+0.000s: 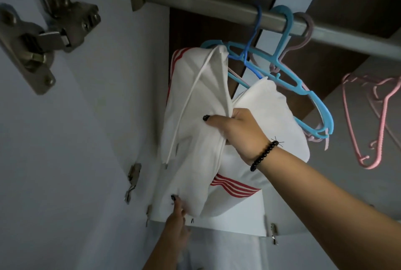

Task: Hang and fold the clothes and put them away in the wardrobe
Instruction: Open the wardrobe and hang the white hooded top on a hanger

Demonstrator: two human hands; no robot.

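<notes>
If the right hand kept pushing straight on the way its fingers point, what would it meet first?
The right hand already grips a fold of the white hoodie, fingers aimed up and left. Straight on it would only press deeper into that fabric; behind it probably comes the pale wardrobe side wall, though depth is unclear.

Several hangers (280, 57) are hooked on the rail (217, 7), with the garment (195, 117) hung below at their left, beside the wardrobe wall (97, 117).
</notes>
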